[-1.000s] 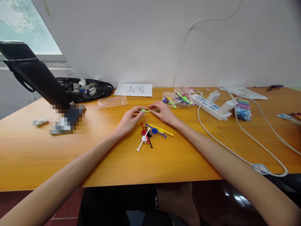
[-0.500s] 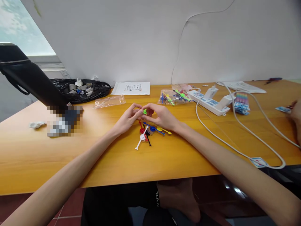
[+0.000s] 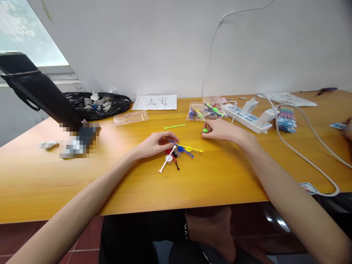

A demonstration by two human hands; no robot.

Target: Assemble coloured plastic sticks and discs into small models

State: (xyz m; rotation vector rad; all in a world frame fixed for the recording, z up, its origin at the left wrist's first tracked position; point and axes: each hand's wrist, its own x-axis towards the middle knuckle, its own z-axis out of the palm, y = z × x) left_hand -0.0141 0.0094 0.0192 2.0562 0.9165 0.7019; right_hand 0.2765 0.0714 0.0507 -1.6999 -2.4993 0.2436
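Your right hand (image 3: 220, 130) sits right of centre, fingertips pinched on a green disc (image 3: 205, 130) that rests on the bench (image 3: 82, 176). Your left hand (image 3: 155, 143) lies at centre, fingers loosely curled and holding nothing, tips touching the pile of sticks (image 3: 178, 152) (blue, yellow, white, red, black). A green stick (image 3: 174, 127) lies alone on the bench just above centre, apart from both hands. The bag of sticks (image 3: 205, 112) is just above your right hand, w/ a power strip (image 3: 247, 117) to its right. An empty clear bag (image 3: 130, 117) lies upper left of centre, a paper sheet (image 3: 155, 102) lies behind it, and a black bag (image 3: 96, 104) is further left.
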